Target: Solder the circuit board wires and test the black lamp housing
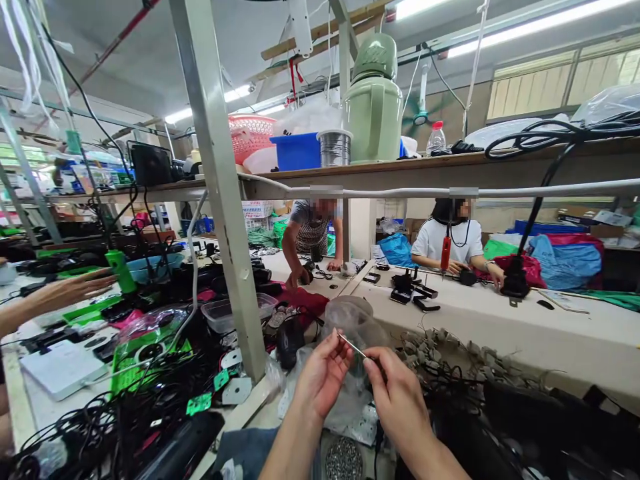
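Note:
In front of me, a thin, shiny metal rod (353, 345) slants between my two hands; its exact kind I cannot make out. My left hand (323, 373) pinches its upper end between thumb and fingertips, palm turned up. At the lower end, my right hand (395, 383) grips it between thumb and curled forefinger. Behind and beneath the hands lies a clear plastic bag (345, 390). Near my forearms, a round container of small metal parts (343, 459) is partly in view at the bottom edge.
A grey metal post (220, 200) rises left of my hands. Tangled black cables (105, 413) cover the left bench. A shelf (430, 167) crosses overhead, with a green thermos (374, 117). Wired parts (450, 353) lie right. A co-worker's hand (93, 283) reaches in left; two people sit or stand opposite.

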{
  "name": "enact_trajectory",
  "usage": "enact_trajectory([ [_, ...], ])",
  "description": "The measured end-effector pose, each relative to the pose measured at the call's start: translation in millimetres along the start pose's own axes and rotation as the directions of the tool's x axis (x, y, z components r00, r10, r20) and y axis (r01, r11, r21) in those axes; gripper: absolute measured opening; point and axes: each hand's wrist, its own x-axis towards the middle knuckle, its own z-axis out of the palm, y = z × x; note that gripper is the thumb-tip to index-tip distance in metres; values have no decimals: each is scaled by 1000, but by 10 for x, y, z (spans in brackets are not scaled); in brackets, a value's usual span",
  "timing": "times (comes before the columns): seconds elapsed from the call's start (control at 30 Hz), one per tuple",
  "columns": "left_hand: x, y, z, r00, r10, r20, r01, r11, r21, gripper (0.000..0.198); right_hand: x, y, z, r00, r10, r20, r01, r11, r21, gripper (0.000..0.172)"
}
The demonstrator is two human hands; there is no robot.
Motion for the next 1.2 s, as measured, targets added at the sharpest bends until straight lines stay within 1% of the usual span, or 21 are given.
enact_trajectory([
  [0.1,-37,26,-107,998,20,-53,-22,999,-26,29,-5,-44,126,994,105,36,-107,992,66,31],
  [0.2,-82,60,-224,994,41,-99,-44,999,-25,29,-17,-69,228,984,169,64,-175,979,105,36],
  [0.3,-95,66,-316,985,104,-140,-105,994,1,22,-41,-86,308,968,238,84,-248,957,153,39],
  [0.37,-82,55,-355,975,155,-157,-153,988,24,22,-60,-92,366,953,285,104,-301,933,198,40],
  [0.5,-40,48,-406,957,237,-168,-232,972,46,28,-89,-69,501,898,401,180,-439,839,323,44],
  [0.6,-22,67,-445,941,295,-165,-290,955,53,30,-98,-34,565,859,456,231,-511,755,410,48],
  [0.67,-20,81,-475,923,351,-157,-345,936,66,25,-101,-14,579,844,475,249,-535,714,452,50],
  [0.77,-26,90,-512,892,433,-131,-423,901,97,9,-102,6,579,831,493,258,-552,671,496,54],
  [0.8,-30,91,-521,884,451,-119,-440,891,109,13,-103,11,579,829,495,259,-553,662,506,55],
  [0.9,-47,95,-543,875,476,-95,-462,876,136,39,-105,17,581,833,493,253,-546,655,523,55],
  [0.97,-59,103,-551,877,472,-87,-458,877,146,47,-108,9,583,839,484,249,-536,660,526,53],
  [1.03,-67,110,-553,886,456,-82,-442,885,147,47,-112,-12,586,844,474,252,-530,661,531,52],
  [1.2,-50,95,-534,916,387,-104,-377,920,105,28,-146,-102,633,831,457,316,-554,630,545,52],
])
